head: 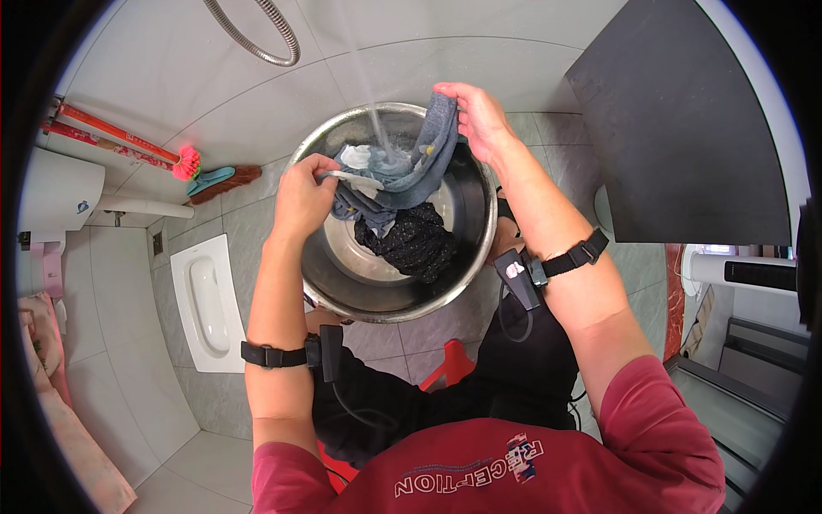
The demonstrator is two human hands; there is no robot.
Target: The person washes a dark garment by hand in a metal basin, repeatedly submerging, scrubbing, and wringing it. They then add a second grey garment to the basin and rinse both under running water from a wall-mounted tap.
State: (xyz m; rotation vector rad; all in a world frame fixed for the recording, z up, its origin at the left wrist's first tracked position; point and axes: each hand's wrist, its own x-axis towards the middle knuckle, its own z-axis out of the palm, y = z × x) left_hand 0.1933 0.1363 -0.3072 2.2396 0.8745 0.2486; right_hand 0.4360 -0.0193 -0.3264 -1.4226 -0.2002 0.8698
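Observation:
A blue-grey knit garment (411,170) with white and yellow patches is stretched between my two hands over a large round metal basin (472,283). My left hand (305,196) pinches its edge at the basin's left rim. Higher up at the far right rim, my right hand (478,115) grips a raised fold between thumb and fingers. A stream of water (369,96) falls from above onto the cloth. Below it, a bunched black speckled garment (411,244) lies on the basin's bottom.
A shower hose (282,38) hangs on the tiled wall. At left are a broom (225,183), red poles (122,132) and a white squat toilet (209,302). A dark panel (681,128) stands at right. Part of a red stool (456,363) shows between my legs.

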